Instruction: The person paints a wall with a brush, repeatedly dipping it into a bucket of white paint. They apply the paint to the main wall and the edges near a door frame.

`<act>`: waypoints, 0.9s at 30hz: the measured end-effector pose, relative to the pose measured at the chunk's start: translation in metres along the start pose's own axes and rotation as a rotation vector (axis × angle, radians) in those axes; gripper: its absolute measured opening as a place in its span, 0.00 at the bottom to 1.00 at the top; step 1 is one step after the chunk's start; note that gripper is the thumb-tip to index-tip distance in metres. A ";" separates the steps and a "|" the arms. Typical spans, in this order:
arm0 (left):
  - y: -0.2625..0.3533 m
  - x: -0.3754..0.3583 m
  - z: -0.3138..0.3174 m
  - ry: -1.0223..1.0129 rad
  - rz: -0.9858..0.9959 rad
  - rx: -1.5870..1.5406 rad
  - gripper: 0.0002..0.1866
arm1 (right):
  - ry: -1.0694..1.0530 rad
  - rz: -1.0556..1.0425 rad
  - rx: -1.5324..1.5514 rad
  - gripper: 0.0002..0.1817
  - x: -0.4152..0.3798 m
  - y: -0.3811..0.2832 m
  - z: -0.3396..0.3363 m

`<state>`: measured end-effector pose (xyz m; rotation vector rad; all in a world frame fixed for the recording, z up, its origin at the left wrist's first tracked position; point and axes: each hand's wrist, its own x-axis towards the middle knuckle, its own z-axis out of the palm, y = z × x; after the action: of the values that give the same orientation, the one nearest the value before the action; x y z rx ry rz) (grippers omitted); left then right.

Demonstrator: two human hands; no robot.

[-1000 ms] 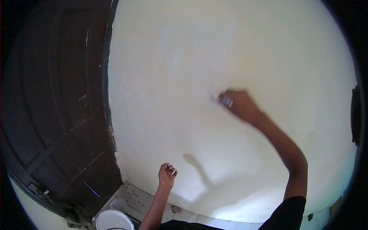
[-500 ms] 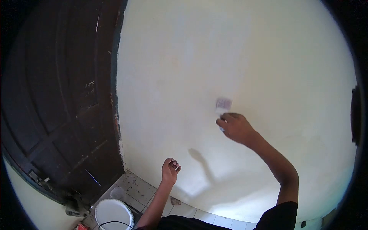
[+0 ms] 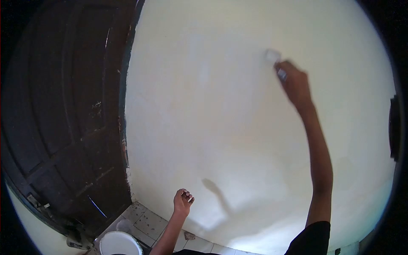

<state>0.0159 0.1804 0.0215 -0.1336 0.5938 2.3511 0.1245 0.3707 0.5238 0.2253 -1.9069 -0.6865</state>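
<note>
A paintbrush [image 3: 273, 56] is in my right hand [image 3: 296, 83], raised high on the pale wall [image 3: 204, 127]. Its wide, light head is at the wall surface and slightly blurred; the fingers wrap its handle. Low down, my left hand [image 3: 183, 201] hangs in front of the wall with its fingers loosely curled and nothing visible in them. Faint whitish patches show on the cream wall to the left of the brush.
A dark panelled door [image 3: 63, 119] with a worn frame stands at the left. Below it, a white bucket [image 3: 120, 244] is on the tiled floor [image 3: 149, 223]. A dark object [image 3: 395, 127] is at the right edge.
My right hand and the brush have moved up and to the right along the wall, with the arm now more stretched. My left hand and the bucket appear slightly lower and further left.
</note>
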 end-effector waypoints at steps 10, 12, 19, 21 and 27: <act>-0.007 -0.006 0.003 -0.009 0.084 -0.037 0.09 | -0.625 0.045 0.341 0.11 -0.133 -0.085 0.006; -0.009 -0.004 0.001 0.002 0.078 -0.042 0.09 | -0.407 0.077 0.284 0.09 -0.091 -0.037 0.001; -0.003 0.011 -0.006 0.028 -0.014 -0.058 0.08 | 0.121 0.066 -0.040 0.08 0.075 0.047 -0.064; -0.002 0.011 -0.007 0.040 -0.039 -0.060 0.08 | 0.101 -0.043 -0.250 0.08 0.060 0.034 -0.044; -0.003 0.006 -0.003 0.009 -0.012 -0.053 0.08 | -0.357 -0.085 0.036 0.13 -0.117 -0.075 0.017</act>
<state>0.0130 0.1845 0.0166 -0.1715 0.5343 2.3562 0.1490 0.3677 0.3863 0.2184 -2.2620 -0.7897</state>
